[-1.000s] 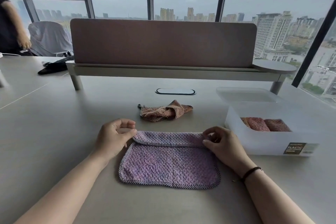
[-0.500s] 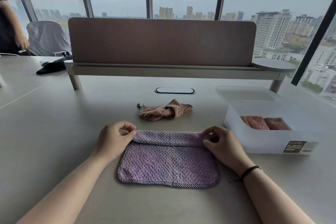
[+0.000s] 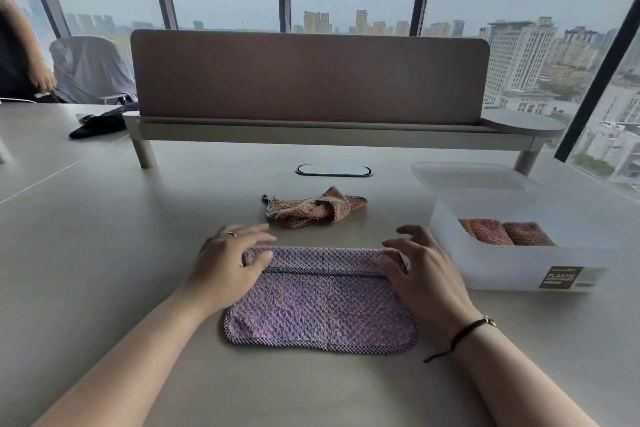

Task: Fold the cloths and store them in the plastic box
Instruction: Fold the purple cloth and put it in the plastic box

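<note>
A purple waffle-weave cloth [image 3: 322, 308] lies flat on the table in front of me, its far edge turned over into a narrow roll. My left hand [image 3: 228, 263] cups the roll's left end, thumb on top and fingers spread past it. My right hand [image 3: 426, 274] cups the right end the same way. Behind the purple cloth lies a crumpled orange cloth [image 3: 311, 208]. To the right stands the translucent plastic box [image 3: 502, 270], without its lid, holding two rolled orange-red cloths [image 3: 491, 232].
The box lid [image 3: 471, 175] lies behind the box. A brown desk divider [image 3: 308, 76] on a low shelf spans the back, with a cable grommet [image 3: 334, 170] before it. A black object [image 3: 97, 123], a covered chair [image 3: 93, 69] and another person [image 3: 17, 55] are at far left.
Both hands went from pinching the folded far edge at its corners to lying over it with fingers spread. The turned-over edge now looks thicker and more rolled.
</note>
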The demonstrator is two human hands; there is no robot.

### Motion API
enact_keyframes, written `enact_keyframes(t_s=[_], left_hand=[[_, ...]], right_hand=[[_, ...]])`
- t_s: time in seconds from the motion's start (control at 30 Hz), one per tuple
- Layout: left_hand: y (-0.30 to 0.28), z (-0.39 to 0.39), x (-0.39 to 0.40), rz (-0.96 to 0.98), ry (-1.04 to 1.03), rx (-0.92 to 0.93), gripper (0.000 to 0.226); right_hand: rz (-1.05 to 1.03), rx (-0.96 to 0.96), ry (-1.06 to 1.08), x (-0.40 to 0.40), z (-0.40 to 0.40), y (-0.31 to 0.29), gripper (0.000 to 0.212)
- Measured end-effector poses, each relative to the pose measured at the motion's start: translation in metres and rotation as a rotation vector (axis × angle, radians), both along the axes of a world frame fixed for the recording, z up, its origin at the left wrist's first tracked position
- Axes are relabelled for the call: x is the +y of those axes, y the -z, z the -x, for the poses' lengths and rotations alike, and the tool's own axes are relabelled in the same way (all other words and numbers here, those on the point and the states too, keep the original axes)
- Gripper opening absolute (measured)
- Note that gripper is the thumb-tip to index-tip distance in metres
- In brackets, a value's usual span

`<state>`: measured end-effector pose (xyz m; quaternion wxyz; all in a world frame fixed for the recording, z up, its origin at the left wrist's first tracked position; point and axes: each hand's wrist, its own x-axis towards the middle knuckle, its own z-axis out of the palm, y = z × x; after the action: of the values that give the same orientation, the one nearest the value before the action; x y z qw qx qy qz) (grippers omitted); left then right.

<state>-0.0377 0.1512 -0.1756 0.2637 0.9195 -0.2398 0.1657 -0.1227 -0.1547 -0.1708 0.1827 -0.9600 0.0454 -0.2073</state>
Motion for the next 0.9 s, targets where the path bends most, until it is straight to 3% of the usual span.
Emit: enact_keyframes(t_s=[0.07, 0.13, 0.27, 0.4, 0.6, 0.67, 0.73, 0.8, 0.9], left_hand=[[-0.004, 0.006, -0.005, -0.107, 0.146, 0.065, 0.057], [-0.004, 0.014, -0.014, -0.261, 0.243, 0.176, 0.074], [-0.001, 0.026, -0.027, -0.577, 0.240, 0.304, 0.087], [0.000, 0.026, -0.030, -0.643, 0.209, 0.281, 0.091], [0.000, 0.024, -0.036, -0.542, 0.192, 0.270, 0.089], [0.000, 0.025, -0.034, -0.425, 0.204, 0.233, 0.086], [0.000, 0.026, -0.030, -0.287, 0.223, 0.168, 0.082], [-0.002, 0.027, -0.026, -0.135, 0.281, 0.091, 0.069], [-0.007, 0.031, -0.027, -0.002, 0.395, 0.039, 0.034]], right_hand=[[0.105, -0.015, -0.059, 0.009, 0.002, -0.003, 0.044], [0.177, 0.101, -0.157, 0.021, 0.003, -0.002, 0.063], [0.181, 0.397, -0.256, 0.033, 0.003, 0.006, 0.085], [0.232, 0.437, -0.256, 0.027, -0.002, 0.005, 0.084], [0.211, 0.387, -0.261, 0.022, -0.008, 0.003, 0.088], [0.170, 0.235, -0.250, 0.021, -0.004, 0.003, 0.082], [0.081, 0.021, -0.277, 0.022, 0.005, -0.002, 0.061], [-0.033, -0.119, -0.385, 0.026, 0.018, -0.006, 0.040], [-0.021, -0.064, -0.578, 0.040, 0.034, -0.007, 0.035]])
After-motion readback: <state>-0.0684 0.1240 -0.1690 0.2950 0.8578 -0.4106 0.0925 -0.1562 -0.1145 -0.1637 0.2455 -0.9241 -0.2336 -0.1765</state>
